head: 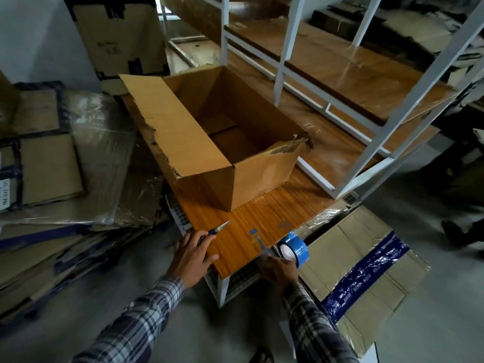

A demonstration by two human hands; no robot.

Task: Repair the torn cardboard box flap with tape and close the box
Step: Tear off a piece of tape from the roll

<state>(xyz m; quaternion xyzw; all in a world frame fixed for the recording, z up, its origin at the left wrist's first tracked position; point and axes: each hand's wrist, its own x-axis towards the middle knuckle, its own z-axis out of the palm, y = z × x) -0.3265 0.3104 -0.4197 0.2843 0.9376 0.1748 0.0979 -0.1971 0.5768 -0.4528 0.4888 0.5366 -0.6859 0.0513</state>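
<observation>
An open brown cardboard box [251, 176] stands on a wooden tabletop [251, 221]. Its long left flap [167, 121] is folded outward with a ragged torn edge. The right rim [290, 147] is torn too. My left hand [192, 258] rests at the table's near edge, shut on a small blue-handled cutter [219, 227] whose blade points toward the box. My right hand [279, 271] grips a blue tape roll [294, 248] at the table's near right corner. A short strip of tape [258, 238] runs from the roll onto the tabletop.
Flattened, wrapped cardboard [73, 158] is piled on the left. A flat box with dark blue tape [366, 271] lies on the floor to the right. A white metal shelf frame [366, 127] rises behind and right of the box. A tall taped carton [117, 35] stands at the back.
</observation>
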